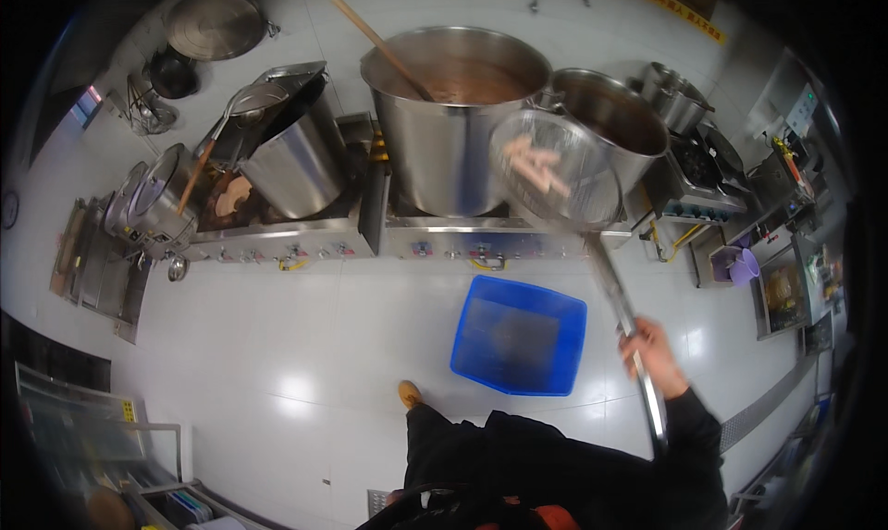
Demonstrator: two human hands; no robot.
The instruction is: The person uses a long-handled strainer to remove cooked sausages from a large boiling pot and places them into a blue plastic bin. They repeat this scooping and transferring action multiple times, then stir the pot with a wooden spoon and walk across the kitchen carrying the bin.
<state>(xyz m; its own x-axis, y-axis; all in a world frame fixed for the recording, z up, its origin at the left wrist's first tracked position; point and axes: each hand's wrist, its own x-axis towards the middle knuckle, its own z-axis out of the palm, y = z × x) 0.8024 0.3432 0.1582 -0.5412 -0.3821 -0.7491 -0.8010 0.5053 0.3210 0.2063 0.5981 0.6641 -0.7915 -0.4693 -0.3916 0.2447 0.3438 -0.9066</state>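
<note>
My right hand grips the long metal handle of a large round mesh strainer. Several pale pinkish pieces of food, blurred, lie in the strainer. The strainer is held out before the stove, in front of the large steel stockpot and the smaller stockpot. Brown liquid fills much of the large pot, with a wooden-handled tool leaning in it. A blue plastic tub, with something dark and greyish at its bottom, stands on the floor. My left hand is out of view.
A tilted steel pot and a wooden-handled ladle are on the left burners. Further left stand lidded pots. A gas stove stands at the right. A purple bucket is beyond it. Pans hang on the wall.
</note>
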